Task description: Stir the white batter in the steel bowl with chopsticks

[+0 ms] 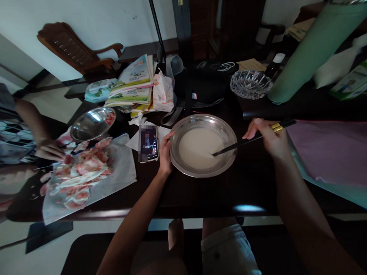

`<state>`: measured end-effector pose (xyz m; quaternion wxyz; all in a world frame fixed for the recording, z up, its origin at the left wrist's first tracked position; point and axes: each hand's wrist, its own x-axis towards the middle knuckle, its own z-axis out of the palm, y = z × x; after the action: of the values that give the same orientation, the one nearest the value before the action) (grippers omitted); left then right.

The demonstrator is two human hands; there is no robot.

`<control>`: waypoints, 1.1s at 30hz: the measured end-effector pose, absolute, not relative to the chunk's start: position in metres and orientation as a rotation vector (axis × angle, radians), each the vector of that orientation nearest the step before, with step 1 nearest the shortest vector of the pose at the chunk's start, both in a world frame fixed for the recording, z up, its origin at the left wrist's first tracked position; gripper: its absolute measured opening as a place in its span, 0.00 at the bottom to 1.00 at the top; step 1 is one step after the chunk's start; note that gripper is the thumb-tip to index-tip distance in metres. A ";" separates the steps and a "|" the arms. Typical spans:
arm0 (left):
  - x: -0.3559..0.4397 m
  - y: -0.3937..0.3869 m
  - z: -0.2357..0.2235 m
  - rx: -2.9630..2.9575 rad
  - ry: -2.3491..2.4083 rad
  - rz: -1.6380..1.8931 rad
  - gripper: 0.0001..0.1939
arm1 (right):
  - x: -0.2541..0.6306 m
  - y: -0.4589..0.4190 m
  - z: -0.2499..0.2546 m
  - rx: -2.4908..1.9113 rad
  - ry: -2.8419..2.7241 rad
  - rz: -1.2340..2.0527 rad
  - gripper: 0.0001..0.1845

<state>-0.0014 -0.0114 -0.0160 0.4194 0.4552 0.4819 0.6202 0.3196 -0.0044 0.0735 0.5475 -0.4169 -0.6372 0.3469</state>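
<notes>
Bowl (202, 174) stood on the table (199, 196), right of the phone (152, 146), with whitish liquid (198, 148) in it. My left hand (166, 155) lay against its left rim, fingers loosely curved; whether they gripped, I could not tell. My right hand (266, 135) was closed around the chopsticks (242, 144), their tips in the liquid. Well to the left, meat (90, 168) lay on a sheet (124, 167), a co-worker's hand (49, 148) beside it.

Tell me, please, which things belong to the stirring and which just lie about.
In use:
round silver metal bowl, left hand against it
whitish liquid inside
slim black gold-banded chopsticks, in right hand

Lying about, apparently:
tall green cylindrical container
round clear glass bowl
colourful paper books
</notes>
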 end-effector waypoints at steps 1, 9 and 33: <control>-0.002 -0.011 -0.016 1.142 1.207 1.553 0.19 | 0.318 -0.005 0.074 -0.990 -1.518 0.862 0.28; -0.001 -0.012 -0.017 1.122 1.222 1.552 0.18 | 0.296 -0.009 0.068 -0.930 -1.833 0.870 0.23; -0.002 -0.013 -0.015 1.168 1.198 1.560 0.21 | 0.313 -0.006 0.073 -0.996 -1.541 0.907 0.29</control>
<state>-0.0019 -0.0126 -0.0145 0.4142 0.4648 0.4767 0.6206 0.3132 -0.0059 0.0731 0.5206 -0.4154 -0.6428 0.3785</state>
